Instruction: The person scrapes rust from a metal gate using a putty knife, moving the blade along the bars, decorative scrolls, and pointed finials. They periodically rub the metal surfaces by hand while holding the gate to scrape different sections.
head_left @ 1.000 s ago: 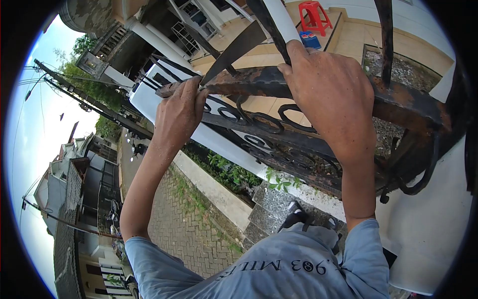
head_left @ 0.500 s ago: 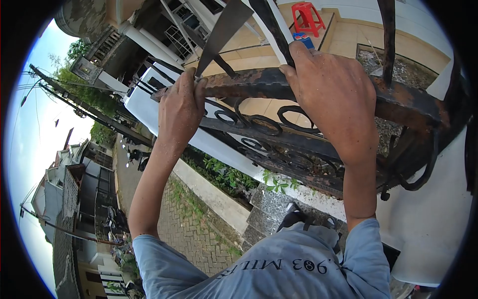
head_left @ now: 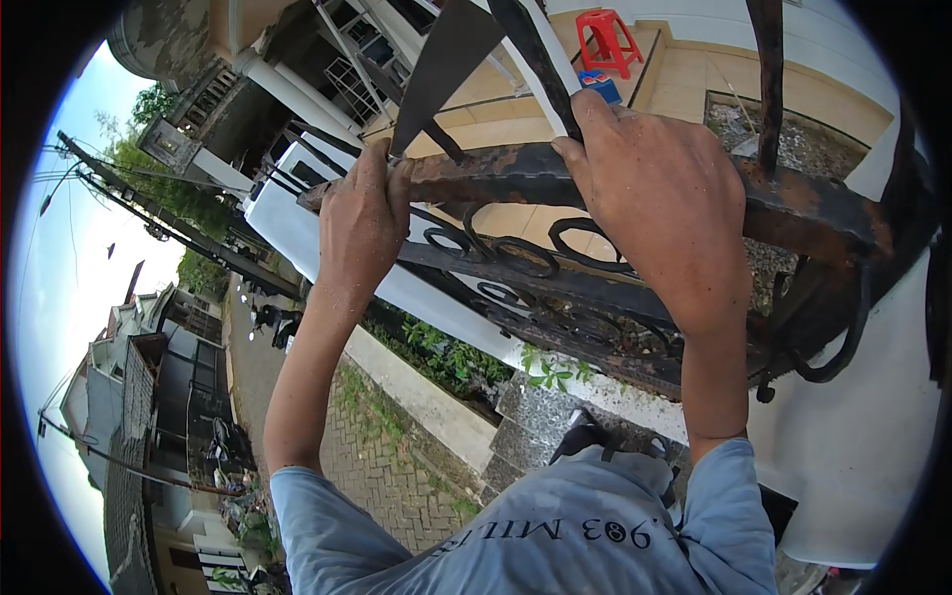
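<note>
My left hand [head_left: 362, 213] is closed, its thumb and fingers pinching the narrow lower end of a flat, dark grey tapering strip [head_left: 446, 69]. That strip widens upward and leaves the top of the view; its exact kind does not show. The left knuckles lie against the rusty top rail [head_left: 486, 171] of a black iron fence. My right hand [head_left: 659, 198] is closed around the foot of an upright black fence bar [head_left: 540, 69], over the same rail. Most of its fingers are hidden behind the hand. Brown rust patches and worn black paint mark the rail.
Scrollwork rings [head_left: 526, 253] sit below the rail. Another fence bar [head_left: 769, 89] rises right of my right hand. A red plastic stool [head_left: 608, 42] and a blue box [head_left: 600, 87] stand on the tiled porch beyond. Plants [head_left: 436, 347] and brick paving [head_left: 397, 486] lie below left.
Both hands keep their holds at the rail. The view has shifted slightly, and the grey strip looks a little broader near the top.
</note>
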Available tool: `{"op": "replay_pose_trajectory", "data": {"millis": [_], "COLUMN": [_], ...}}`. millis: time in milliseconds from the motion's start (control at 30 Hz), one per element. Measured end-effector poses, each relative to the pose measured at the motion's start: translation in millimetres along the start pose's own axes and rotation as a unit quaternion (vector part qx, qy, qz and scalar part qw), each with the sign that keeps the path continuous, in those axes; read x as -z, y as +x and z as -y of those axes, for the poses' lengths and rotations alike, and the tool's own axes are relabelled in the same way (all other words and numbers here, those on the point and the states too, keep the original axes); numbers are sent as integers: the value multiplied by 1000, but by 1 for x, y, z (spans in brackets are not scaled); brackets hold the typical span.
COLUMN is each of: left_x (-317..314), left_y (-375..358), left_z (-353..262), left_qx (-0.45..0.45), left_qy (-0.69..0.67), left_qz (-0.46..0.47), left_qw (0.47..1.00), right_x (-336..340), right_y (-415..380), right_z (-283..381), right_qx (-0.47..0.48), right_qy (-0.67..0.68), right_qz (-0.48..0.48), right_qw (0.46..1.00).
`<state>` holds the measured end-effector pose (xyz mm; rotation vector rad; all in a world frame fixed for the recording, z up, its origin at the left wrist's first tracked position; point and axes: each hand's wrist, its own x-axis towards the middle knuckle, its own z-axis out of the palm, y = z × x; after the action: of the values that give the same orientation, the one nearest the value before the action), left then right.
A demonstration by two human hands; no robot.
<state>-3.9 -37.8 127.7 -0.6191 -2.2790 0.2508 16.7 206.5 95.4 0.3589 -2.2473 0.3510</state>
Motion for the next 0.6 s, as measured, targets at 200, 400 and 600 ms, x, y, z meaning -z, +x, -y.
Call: {"op": "replay_pose_trajectory", "data": {"millis": [200, 400, 600], "left_x": [0, 8, 10], "left_y": [2, 5, 2], "left_z": [7, 7, 9], "left_qx": [-17, 21, 3], "left_qy": [3, 10, 44], "left_qz": [-3, -15, 16], "left_qw": [1000, 1000, 999], "right_x": [0, -1, -3], "right_y": [-1, -2, -2], "right_z": [-1, -1, -1], "right_qx": [4, 0, 5], "right_qy": [2, -4, -11], "right_qz": [-9, 5, -19], "right_qw": [1000, 1000, 1000]}}
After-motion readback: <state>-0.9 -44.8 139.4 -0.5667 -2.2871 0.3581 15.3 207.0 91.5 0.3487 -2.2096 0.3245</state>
